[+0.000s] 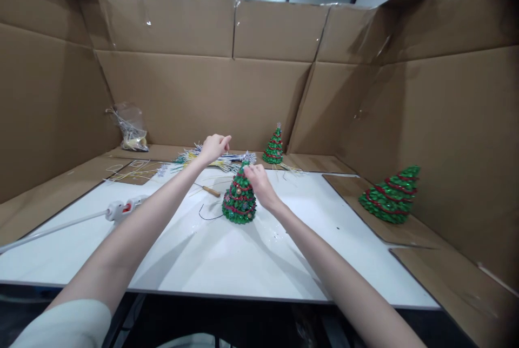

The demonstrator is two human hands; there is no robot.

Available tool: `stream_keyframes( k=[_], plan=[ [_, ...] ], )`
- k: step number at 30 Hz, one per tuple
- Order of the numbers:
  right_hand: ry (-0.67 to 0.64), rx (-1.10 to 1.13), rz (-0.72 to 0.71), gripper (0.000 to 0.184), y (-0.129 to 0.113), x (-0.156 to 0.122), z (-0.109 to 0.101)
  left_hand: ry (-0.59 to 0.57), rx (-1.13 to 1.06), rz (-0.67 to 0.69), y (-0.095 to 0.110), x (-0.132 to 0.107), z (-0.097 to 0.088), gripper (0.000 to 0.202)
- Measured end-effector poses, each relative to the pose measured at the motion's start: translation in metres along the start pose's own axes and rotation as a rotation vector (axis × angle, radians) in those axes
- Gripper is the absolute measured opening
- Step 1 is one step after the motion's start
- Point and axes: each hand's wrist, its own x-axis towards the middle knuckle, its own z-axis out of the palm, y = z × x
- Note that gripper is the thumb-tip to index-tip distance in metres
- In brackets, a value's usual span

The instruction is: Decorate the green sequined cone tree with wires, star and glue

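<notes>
A small green Christmas tree with red garland, little ornaments and a pale star on top stands upright on the white table. At its upper right side is my right hand, its fingers curled closed against the tree just below the star. My left hand is raised to the left of the tree top, apart from it, with the fingers pinched together. Whatever lies in that pinch is too small to make out. A dark thin wire lies by the tree's base.
Behind the hands lies a bundle of coloured wire stems. An awl with a wooden handle and a white glue gun are to the left. Other trees stand at the back and right. Cardboard walls enclose the table; a plastic bag sits back left.
</notes>
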Motion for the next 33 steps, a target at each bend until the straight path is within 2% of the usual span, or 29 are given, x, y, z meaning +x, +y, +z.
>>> stream_keyframes(
  k=[2, 4, 6, 8, 11, 16, 20, 26, 33],
  plan=[
    [0.006, 0.035, 0.012, 0.064, 0.001, 0.014, -0.015, -0.048, 0.002, 0.004, -0.017, 0.004, 0.012, 0.027],
    [0.039, 0.085, 0.028, 0.074, 0.006, 0.032, -0.032, -0.094, 0.028, 0.018, -0.029, 0.009, 0.023, 0.032],
    [0.129, 0.04, 0.041, 0.075, 0.014, 0.052, -0.047, -0.169, 0.071, 0.027, -0.039, 0.015, 0.031, 0.036],
    [0.143, -0.116, 0.041, 0.075, 0.026, 0.069, -0.056, -0.274, 0.118, 0.028, -0.048, 0.024, 0.039, 0.034],
    [0.153, -0.23, 0.009, 0.062, 0.051, 0.088, -0.059, -0.412, 0.179, 0.032, -0.061, 0.037, 0.048, 0.031],
    [0.057, -0.446, -0.043, 0.046, 0.097, 0.106, -0.04, -0.504, 0.217, 0.071, -0.074, 0.051, 0.062, 0.033],
    [-0.069, -0.596, -0.037, 0.02, 0.122, 0.116, -0.012, -0.505, 0.223, 0.109, -0.078, 0.051, 0.077, 0.036],
    [-0.273, -0.751, -0.066, 0.029, 0.135, 0.124, 0.017, -0.488, 0.262, 0.1, -0.081, 0.036, 0.095, 0.038],
    [-0.357, -0.862, -0.02, 0.033, 0.133, 0.126, 0.021, -0.506, 0.306, 0.054, -0.081, 0.03, 0.097, 0.036]
  ],
)
